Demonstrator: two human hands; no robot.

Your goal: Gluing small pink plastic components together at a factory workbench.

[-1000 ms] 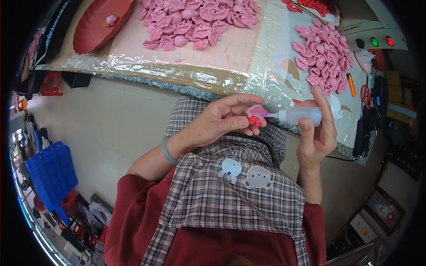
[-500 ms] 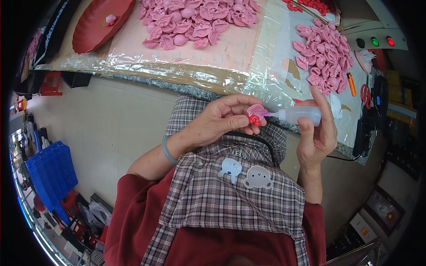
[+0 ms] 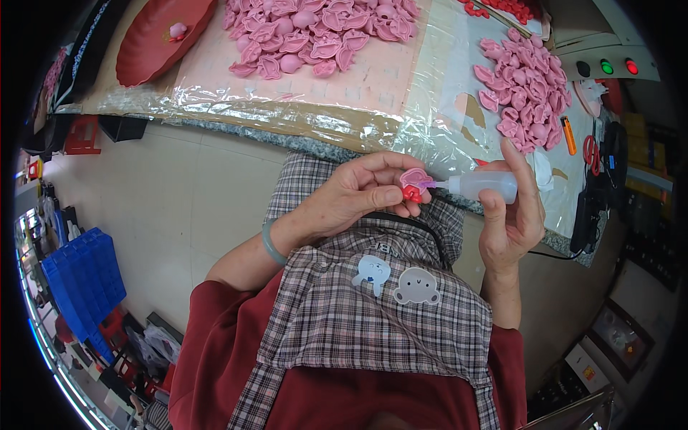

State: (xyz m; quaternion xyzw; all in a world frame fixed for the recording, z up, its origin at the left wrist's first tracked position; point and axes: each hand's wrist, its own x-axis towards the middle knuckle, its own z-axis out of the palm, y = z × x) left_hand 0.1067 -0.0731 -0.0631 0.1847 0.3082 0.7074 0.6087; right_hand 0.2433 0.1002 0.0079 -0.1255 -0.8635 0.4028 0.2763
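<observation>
left hand (image 3: 358, 197) pinched a small pink and red piece (image 3: 413, 183); right hand (image 3: 510, 215) gripped a clear squeeze bottle (image 3: 481, 186), nozzle touching it. plastic-wrapped table (image 3: 287, 115) carried pink pieces (image 3: 322, 32).

Pink petal piece (image 3: 415, 177) w/ small red bit (image 3: 411, 193) under it; squeeze bottle (image 3: 481, 187) cloudy white w/ purple tip. Apron (image 3: 373, 322) checked grey, white & dark red, w/ two pale cartoon patches; shirt sleeve (image 3: 208, 358) dark red, wrist bangle (image 3: 271, 244) pale green. Pink pieces (image 3: 322, 29) in heaps on clear plastic sheet (image 3: 301, 107), tray (image 3: 154, 43) dark red, crates (image 3: 75, 287) blue, floor (image 3: 158, 193) beige.
</observation>
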